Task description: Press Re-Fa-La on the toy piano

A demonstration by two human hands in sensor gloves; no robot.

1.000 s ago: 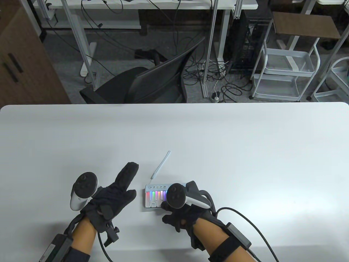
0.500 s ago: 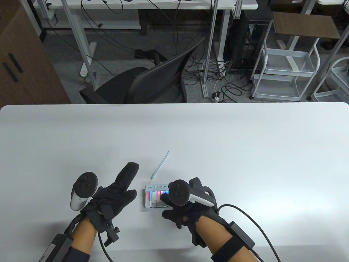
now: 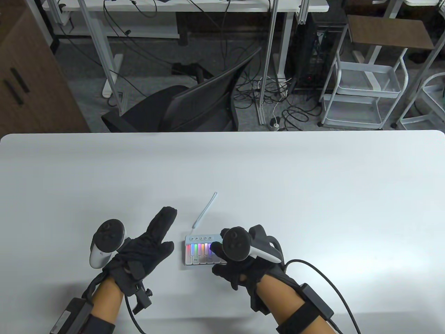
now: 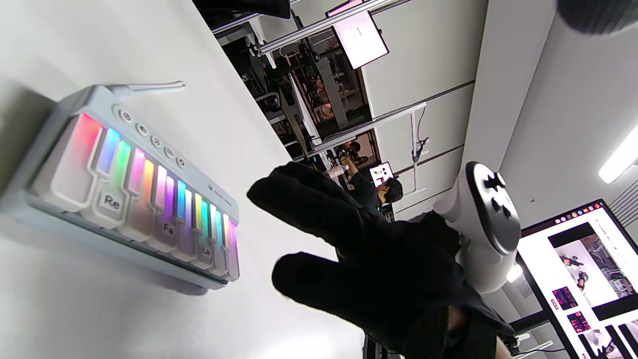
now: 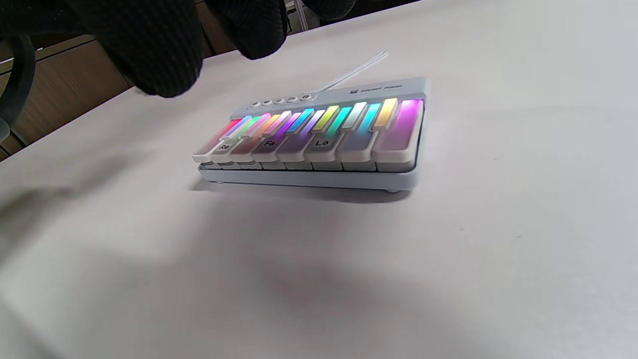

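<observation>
The toy piano (image 3: 196, 252) is small and pale blue with rainbow-lit keys, and it lies on the white table (image 3: 313, 191) near the front edge. Keys labelled Re (image 5: 224, 147), Fa (image 5: 269, 143) and La (image 5: 322, 143) show in the right wrist view. My right hand (image 3: 219, 264) is over the piano's right half. Its fingers (image 5: 159, 50) hang above the keys without touching them, and it holds nothing. In the left wrist view the right hand (image 4: 349, 249) is apart from the piano (image 4: 124, 194). My left hand (image 3: 149, 243) rests flat and open on the table, left of the piano.
A thin white cord (image 3: 205, 210) runs from the piano's back edge toward the far side. Beyond the table's far edge stand a black office chair (image 3: 194, 104) and a white cart (image 3: 365, 94).
My right hand has moved to the right along the piano, from the Re-Fa keys toward its right half. The left hand and the piano have not moved.
</observation>
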